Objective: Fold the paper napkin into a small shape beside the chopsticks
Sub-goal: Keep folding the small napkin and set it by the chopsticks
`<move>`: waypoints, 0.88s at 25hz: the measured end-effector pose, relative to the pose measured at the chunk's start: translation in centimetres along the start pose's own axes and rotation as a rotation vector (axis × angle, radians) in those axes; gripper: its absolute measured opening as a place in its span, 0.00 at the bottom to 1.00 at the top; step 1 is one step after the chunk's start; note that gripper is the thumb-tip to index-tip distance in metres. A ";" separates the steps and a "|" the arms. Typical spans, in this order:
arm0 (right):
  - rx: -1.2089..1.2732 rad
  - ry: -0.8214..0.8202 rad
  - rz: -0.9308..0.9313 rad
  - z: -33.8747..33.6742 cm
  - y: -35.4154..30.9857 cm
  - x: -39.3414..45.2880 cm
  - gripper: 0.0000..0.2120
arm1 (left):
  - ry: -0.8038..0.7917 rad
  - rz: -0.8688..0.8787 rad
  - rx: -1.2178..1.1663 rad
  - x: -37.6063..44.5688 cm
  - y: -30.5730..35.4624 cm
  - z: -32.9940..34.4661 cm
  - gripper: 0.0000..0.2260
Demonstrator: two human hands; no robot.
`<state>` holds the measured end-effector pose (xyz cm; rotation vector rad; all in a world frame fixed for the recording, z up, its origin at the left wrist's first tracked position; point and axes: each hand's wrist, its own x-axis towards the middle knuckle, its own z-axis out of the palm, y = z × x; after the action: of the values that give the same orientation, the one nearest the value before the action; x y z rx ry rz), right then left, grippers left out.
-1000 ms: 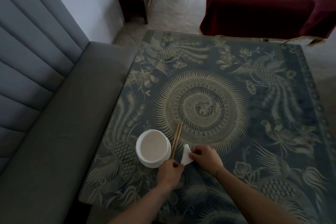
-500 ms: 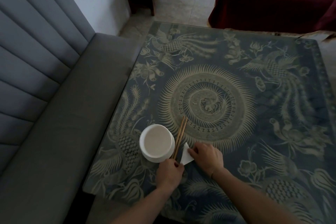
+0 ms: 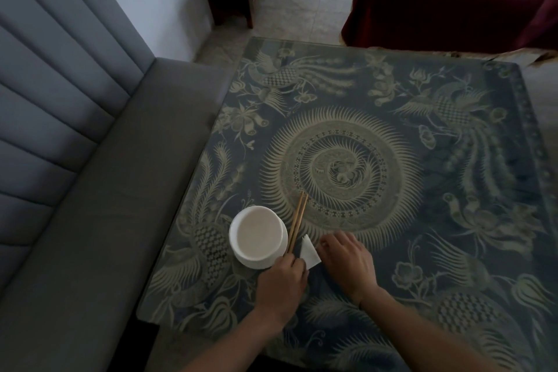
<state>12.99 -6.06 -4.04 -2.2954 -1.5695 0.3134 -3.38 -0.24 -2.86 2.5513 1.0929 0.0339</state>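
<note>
A small white folded paper napkin (image 3: 309,253), roughly triangular, lies on the table just right of a pair of wooden chopsticks (image 3: 297,222). My left hand (image 3: 282,285) pinches the napkin's near left corner, close to the chopsticks' near ends. My right hand (image 3: 347,260) presses its fingertips on the napkin's right edge. Both hands cover part of the napkin.
A white bowl (image 3: 257,237) stands left of the chopsticks. The table (image 3: 392,160) carries a dark patterned cloth under glass. A grey padded bench (image 3: 90,220) runs along the left. A dark red cloth-covered table (image 3: 453,0) stands beyond the far edge.
The view has shifted, so the table sits lower in frame. Both hands stay on the napkin; the right hand's fingers have slid slightly along its edge.
</note>
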 end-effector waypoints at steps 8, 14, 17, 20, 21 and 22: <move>-0.233 -0.190 -0.380 1.2 2.7 -5.9 0.26 | -0.018 0.230 0.200 1.1 0.1 1.1 0.17; -0.324 -0.335 -0.331 1.0 2.5 -5.8 0.31 | -0.222 0.175 0.237 2.4 -0.7 1.4 0.26; -0.377 -0.382 -0.324 0.6 2.7 -5.8 0.32 | -0.263 0.192 0.284 3.1 -0.9 1.8 0.27; -0.414 -0.432 -0.321 0.4 2.5 -5.7 0.32 | -0.294 0.172 0.304 3.2 -1.1 1.8 0.27; -0.419 -0.438 -0.328 0.3 2.4 -5.7 0.33 | -0.304 0.161 0.304 3.2 -1.1 1.7 0.26; -0.417 -0.450 -0.333 0.1 2.4 -5.6 0.33 | -0.311 0.161 0.303 3.3 -1.1 1.7 0.26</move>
<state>12.98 -12.09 -5.16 -2.2970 -2.4038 0.4766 -1.56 2.26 -5.22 2.7778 0.8227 -0.5059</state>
